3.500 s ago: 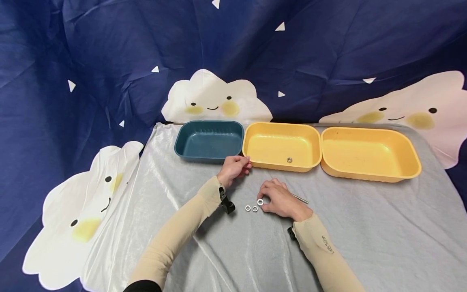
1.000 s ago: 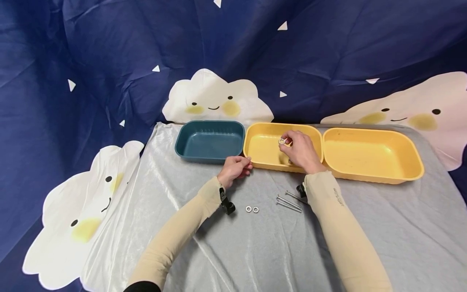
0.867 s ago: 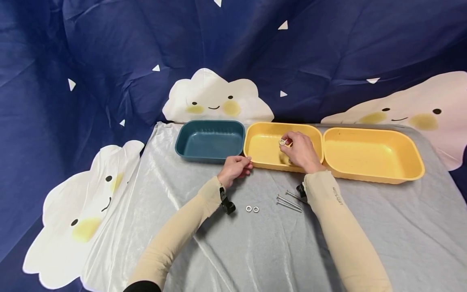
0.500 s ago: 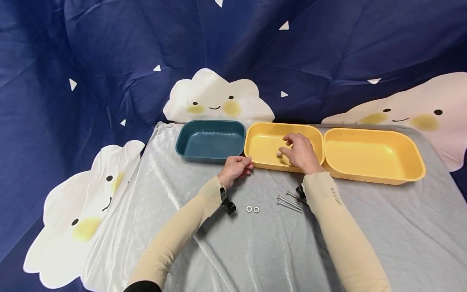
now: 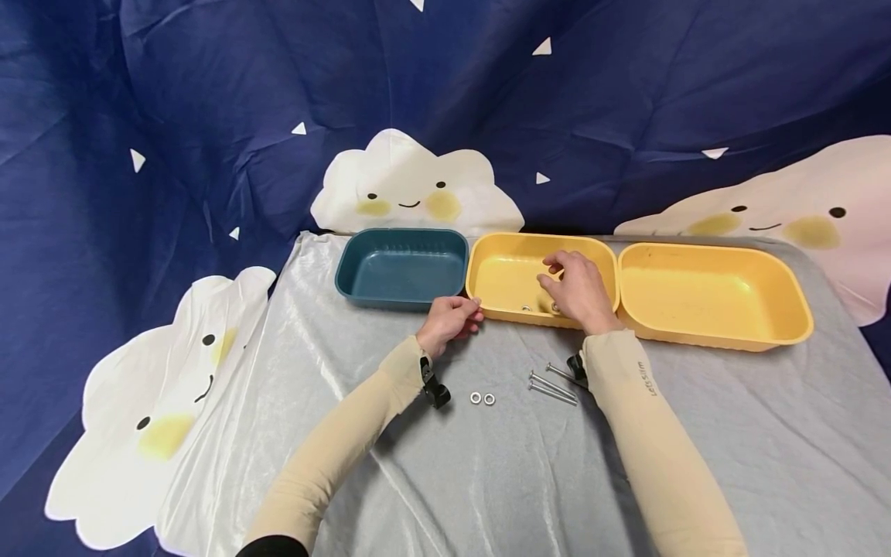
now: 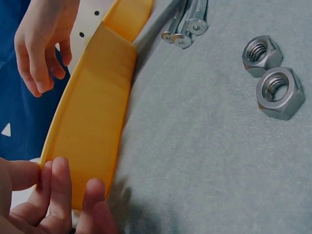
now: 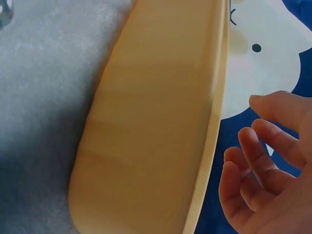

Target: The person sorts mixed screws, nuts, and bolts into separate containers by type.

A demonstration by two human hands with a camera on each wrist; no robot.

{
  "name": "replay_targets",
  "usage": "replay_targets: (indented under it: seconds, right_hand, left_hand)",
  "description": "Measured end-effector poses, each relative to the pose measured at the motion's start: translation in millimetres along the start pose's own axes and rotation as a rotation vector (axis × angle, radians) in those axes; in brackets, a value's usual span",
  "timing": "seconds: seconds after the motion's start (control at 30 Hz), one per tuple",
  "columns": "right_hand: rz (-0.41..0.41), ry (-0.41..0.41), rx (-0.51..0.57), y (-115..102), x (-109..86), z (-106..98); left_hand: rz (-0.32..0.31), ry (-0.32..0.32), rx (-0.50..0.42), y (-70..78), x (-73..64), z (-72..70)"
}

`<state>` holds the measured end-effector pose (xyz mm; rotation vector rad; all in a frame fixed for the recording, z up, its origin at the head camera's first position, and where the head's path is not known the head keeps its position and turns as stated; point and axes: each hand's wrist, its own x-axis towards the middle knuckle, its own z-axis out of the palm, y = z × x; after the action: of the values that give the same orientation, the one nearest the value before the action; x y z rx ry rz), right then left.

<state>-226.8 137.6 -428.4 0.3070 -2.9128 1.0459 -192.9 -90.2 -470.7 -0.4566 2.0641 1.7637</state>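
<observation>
My left hand (image 5: 448, 325) pinches the near left corner of the middle yellow bin (image 5: 511, 316); in the left wrist view the thumb lies at the rim and the fingers against the outer wall. Over that same bin hovers my right hand (image 5: 576, 290), fingers loosely bent and apart, with nothing between them. One hex nut (image 5: 527, 309) lies on the bin floor by the front wall. Another nut (image 5: 554, 308) shows partly from under the right hand. Two more nuts (image 6: 280, 92) sit side by side on the grey cloth, nearer the body.
Three bolts (image 5: 552, 393) lie on the cloth (image 5: 418, 480) near the right wrist, one partly covered by the wrist camera. A dark teal bin (image 5: 400, 302) stands left of the middle bin, and a second yellow bin (image 5: 717, 336) on its right. A blue curtain (image 5: 445, 77) hangs behind.
My right hand carried a nut from the cloth over the middle bin, then spread its fingers and let it drop inside. The left hand has stayed on the rim.
</observation>
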Motion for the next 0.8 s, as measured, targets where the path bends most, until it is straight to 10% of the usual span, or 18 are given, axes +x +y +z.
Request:
replay_targets:
  seconds: [0.8]
  right_hand:
    - [-0.099,0.152,0.125,-30,-24.2,-21]
  left_hand:
    - [-0.006,-0.007,-0.009,3.2,-2.5,0.4]
